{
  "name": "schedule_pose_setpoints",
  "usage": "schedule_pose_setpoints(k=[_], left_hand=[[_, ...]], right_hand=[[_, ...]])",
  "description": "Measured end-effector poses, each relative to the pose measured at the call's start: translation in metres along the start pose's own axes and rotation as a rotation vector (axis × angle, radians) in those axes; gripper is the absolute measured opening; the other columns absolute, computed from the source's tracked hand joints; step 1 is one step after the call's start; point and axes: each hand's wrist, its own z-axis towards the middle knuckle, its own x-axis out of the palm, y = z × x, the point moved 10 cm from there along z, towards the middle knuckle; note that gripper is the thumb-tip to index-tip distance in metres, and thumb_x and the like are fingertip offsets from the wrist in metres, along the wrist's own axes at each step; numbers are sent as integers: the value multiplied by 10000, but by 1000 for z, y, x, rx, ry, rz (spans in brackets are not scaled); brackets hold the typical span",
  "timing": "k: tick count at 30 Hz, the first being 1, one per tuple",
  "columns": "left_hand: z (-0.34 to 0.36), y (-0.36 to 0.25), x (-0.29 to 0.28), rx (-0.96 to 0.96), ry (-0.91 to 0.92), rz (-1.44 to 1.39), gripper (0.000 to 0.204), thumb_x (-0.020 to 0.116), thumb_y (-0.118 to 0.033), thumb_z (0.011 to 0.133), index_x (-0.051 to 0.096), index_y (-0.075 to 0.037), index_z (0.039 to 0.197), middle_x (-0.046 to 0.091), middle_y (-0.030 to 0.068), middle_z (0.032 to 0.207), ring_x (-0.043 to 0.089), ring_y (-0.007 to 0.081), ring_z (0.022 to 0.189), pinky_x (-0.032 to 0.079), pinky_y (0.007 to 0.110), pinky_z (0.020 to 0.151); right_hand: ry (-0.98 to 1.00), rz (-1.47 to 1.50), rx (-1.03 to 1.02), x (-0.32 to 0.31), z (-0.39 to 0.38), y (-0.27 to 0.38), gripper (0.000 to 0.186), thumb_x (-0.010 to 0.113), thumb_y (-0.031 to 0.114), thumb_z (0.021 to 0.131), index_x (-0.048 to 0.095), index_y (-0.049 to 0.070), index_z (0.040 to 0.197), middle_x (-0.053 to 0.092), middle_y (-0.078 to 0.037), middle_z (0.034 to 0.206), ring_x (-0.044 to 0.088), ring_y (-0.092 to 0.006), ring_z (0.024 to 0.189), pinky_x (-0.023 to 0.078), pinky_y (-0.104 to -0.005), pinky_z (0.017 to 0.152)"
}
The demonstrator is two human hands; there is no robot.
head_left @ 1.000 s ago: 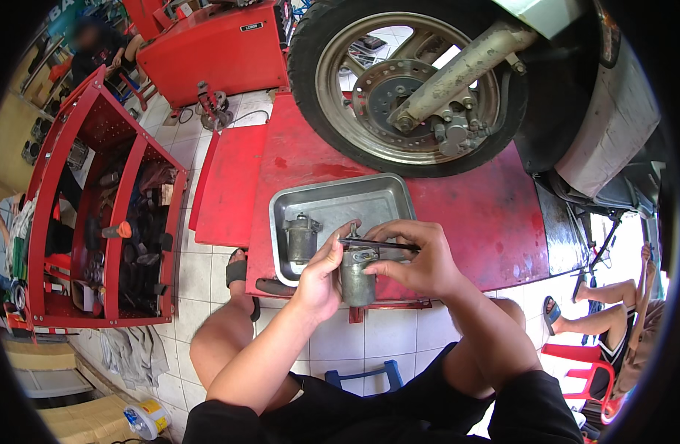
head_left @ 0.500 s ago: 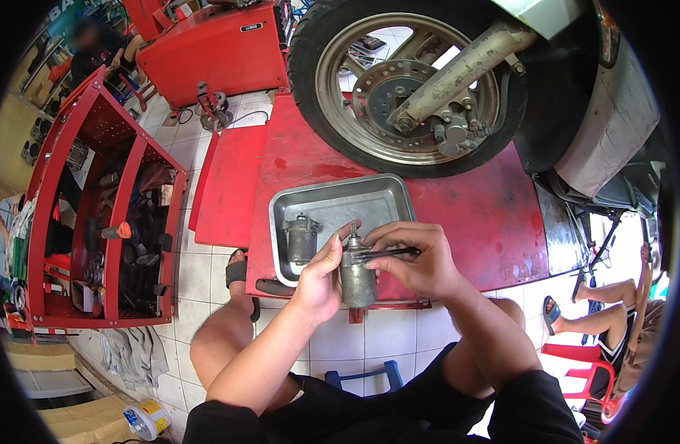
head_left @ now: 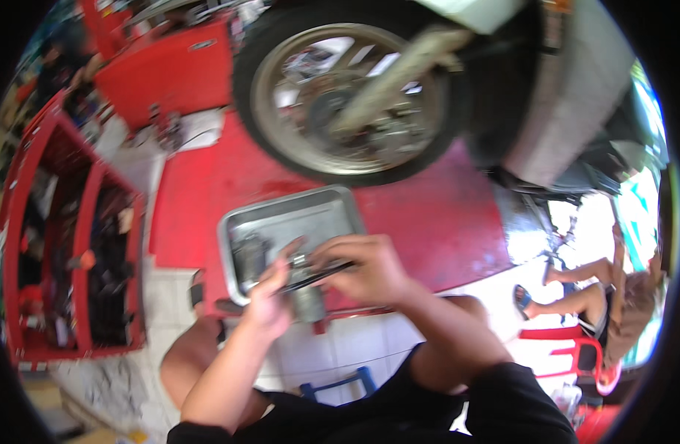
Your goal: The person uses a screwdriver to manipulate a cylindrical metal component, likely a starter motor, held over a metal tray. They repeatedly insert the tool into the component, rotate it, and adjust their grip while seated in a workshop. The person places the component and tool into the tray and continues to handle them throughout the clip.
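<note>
My left hand (head_left: 268, 302) is closed round the side of a grey cylindrical starter motor (head_left: 307, 305), held upright over the front edge of a metal tray. My right hand (head_left: 369, 268) has its fingers pinched on a slim dark tool (head_left: 321, 276), which lies slantwise across the motor's upper part. Blur hides the tool's exact kind and whether its tip touches the motor. A second, similar motor (head_left: 249, 259) rests in the left part of the silver tray (head_left: 284, 201), just beyond my left hand.
The tray lies on a red lift platform (head_left: 428, 229). A motorcycle front wheel (head_left: 273, 140) stands on its far side. At the left is a red tool rack (head_left: 81, 200) full of parts. A blue stool (head_left: 340, 385) is below me; another person sits on a red chair (head_left: 587, 355) at the right.
My view has swung, so the scene sits further left and is blurred. Both hands still hold the motor and the tool, which now slants more steeply.
</note>
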Motion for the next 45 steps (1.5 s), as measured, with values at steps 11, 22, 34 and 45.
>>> schedule_pose_setpoints(k=[11,22,34,45], left_hand=[[11,11,-54,26,-208,5,590,528,-558,917,503,-78,1258,641,157,993,640,339,836,529,460,720],[19,25,-36,-62,-62,-64,549,539,-454,889,509,-58,1268,621,157,1101,634,346,899,521,491,797],[-4,4,-7,-93,41,-149,686,592,-348,875,361,-55,1451,602,176,1221,646,361,997,520,492,899],[-7,1,-5,-96,-50,-180,604,503,-421,979,363,-81,1458,598,184,1239,642,364,1003,513,495,901]], right_hand=[[-32,58,-27,4,2,-15,362,869,143,631,677,-25,888,691,-155,931,670,-351,866,520,-405,777],[0,122,58,9,-4,-31,408,878,151,636,657,-12,937,693,-139,946,678,-321,886,520,-402,769],[-16,34,-11,9,6,-2,357,861,141,677,689,-11,949,709,-121,911,696,-293,829,550,-367,744],[3,106,44,12,10,-5,313,870,102,702,667,-27,903,681,-90,910,651,-147,821,526,-280,715]])
